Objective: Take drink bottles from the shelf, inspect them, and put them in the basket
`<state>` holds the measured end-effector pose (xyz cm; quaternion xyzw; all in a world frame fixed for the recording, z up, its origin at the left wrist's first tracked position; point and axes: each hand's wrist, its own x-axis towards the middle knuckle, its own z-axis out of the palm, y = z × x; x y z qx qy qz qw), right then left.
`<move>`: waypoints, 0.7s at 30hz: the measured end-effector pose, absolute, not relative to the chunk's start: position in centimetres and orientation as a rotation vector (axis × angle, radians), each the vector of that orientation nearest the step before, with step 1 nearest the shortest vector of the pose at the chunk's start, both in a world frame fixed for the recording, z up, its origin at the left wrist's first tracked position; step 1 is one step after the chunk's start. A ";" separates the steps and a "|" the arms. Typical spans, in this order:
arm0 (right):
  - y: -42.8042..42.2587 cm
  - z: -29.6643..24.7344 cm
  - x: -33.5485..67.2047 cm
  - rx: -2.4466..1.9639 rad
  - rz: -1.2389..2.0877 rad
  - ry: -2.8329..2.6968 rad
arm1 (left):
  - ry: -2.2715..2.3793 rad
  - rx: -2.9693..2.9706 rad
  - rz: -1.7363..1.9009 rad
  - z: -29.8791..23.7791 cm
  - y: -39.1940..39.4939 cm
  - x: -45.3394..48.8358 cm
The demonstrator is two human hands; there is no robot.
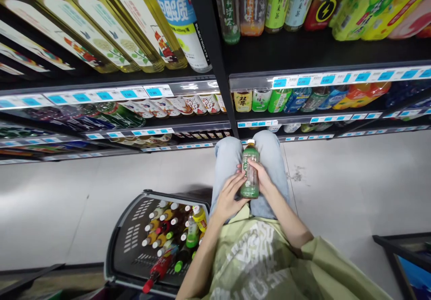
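I hold a green drink bottle (250, 170) with an orange-brown cap upright in front of my knees. My right hand (261, 176) is wrapped round its right side. My left hand (230, 196) has its fingers laid against the bottle's lower left side. Both hands are in front of my light blue jeans (229, 156), above the grey floor. A grey shopping basket (124, 232) full of several bottles sits on the floor just left of my left arm.
Black store shelves (215, 84) packed with bottled drinks and blue price tags rise ahead, split by an upright post (208, 44). Grey tiled floor (353, 183) spreads to the right. A dark frame edge (400, 241) shows at the lower right.
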<state>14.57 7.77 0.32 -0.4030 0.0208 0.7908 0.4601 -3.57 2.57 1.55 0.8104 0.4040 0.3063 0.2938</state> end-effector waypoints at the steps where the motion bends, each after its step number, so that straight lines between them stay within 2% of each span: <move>1: 7.8 0.4 14.5 -0.984 1.948 0.052 | 1.083 2.155 0.824 1.6 2.5 -3.6; 10: 7.6 2.0 14.4 -0.889 1.902 -0.170 | 1.140 2.152 1.016 1.8 2.1 -3.7; 21: 7.8 0.6 14.4 -0.936 2.011 -0.001 | 1.197 2.112 0.913 1.1 2.0 -3.8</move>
